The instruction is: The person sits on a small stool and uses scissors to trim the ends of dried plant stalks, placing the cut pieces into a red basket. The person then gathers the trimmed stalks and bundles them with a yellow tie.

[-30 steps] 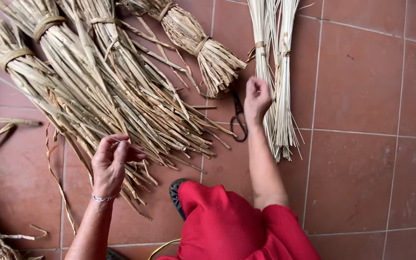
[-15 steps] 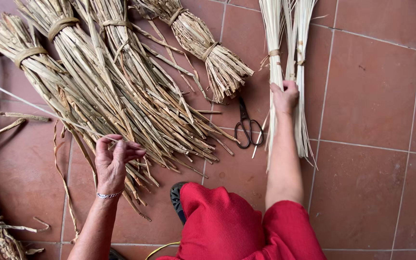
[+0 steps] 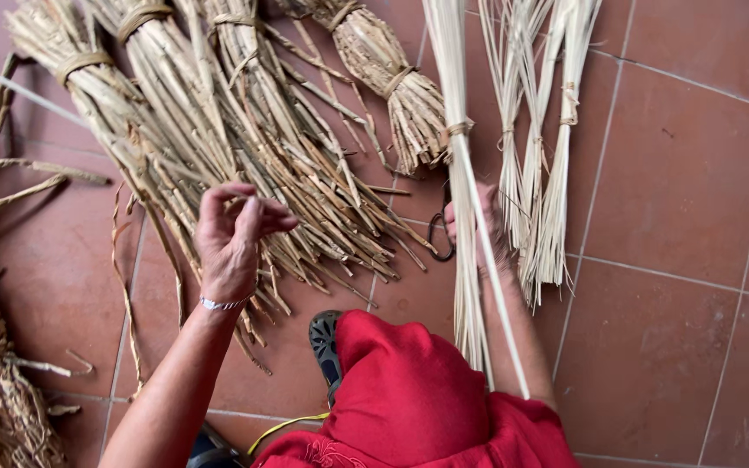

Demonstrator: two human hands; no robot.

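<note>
A: R hand (image 3: 478, 230)?
B: Grip closed on a pale reed bundle (image 3: 465, 260), lifted over the floor (image 3: 669, 208), beside the scissors (image 3: 438, 232).
A: Feel?
B: Prob. light, dry, springy; thin stalks could snap. Best held by its tie.
A: L hand (image 3: 231, 234)?
B: Fingers pinched narrow, maybe on a strand, can't tell, above brown straw sheaves (image 3: 218, 130).

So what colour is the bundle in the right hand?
Pale straw-cream, lighter than the tan bundles; the pale bundle in the right hand shows in the head view.
</note>
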